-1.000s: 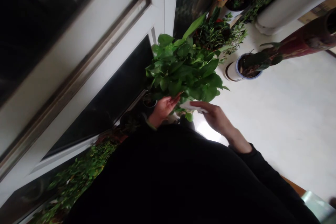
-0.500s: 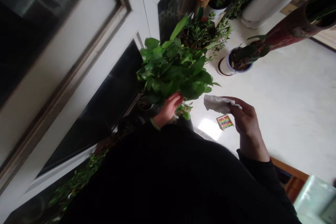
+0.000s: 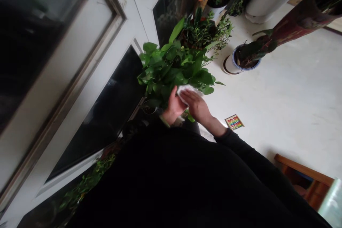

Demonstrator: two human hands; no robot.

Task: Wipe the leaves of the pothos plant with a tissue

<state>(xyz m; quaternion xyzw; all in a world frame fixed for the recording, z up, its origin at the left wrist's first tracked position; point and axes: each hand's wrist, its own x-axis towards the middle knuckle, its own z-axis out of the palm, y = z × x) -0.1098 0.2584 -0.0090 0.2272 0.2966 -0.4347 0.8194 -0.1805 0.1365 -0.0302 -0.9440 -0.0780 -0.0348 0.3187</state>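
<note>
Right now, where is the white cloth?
In the head view, the white cloth is just right of centre, under the right hand, beside the left hand and at the lower edge of the leafy plant.

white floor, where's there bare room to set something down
Bare floor lies between the blue-rimmed pot, colourful frame and wooden furniture. It's crowded at the leafy plant, with left hand, right hand and white cloth there.
</note>
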